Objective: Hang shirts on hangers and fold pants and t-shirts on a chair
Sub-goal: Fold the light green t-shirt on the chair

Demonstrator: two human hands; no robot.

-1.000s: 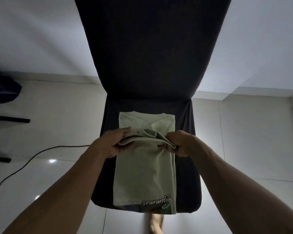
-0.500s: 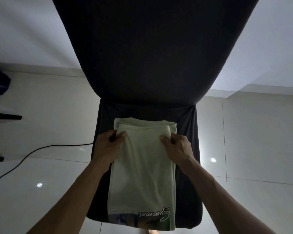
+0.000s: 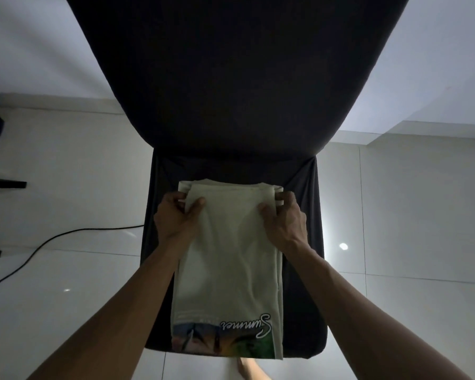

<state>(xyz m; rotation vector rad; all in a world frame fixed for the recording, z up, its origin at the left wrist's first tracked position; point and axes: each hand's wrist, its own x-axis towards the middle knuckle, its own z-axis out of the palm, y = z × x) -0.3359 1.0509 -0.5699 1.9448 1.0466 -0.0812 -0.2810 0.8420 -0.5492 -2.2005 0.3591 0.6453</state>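
A pale green t-shirt lies folded lengthwise on the seat of a dark covered chair. Its printed end with the word "Summer" hangs at the seat's front edge. My left hand pinches the far left corner of the folded-over layer, thumb on top. My right hand pinches the far right corner the same way. Both corners sit close to the chair's backrest.
A black cable runs across the white tiled floor at the left. Dark furniture parts show at the left edge. A bare foot is under the chair's front edge. White wall stands behind the chair.
Both hands carried the shirt's folded edge away from me toward the backrest and laid it over the far end. The view moved closer to the chair.
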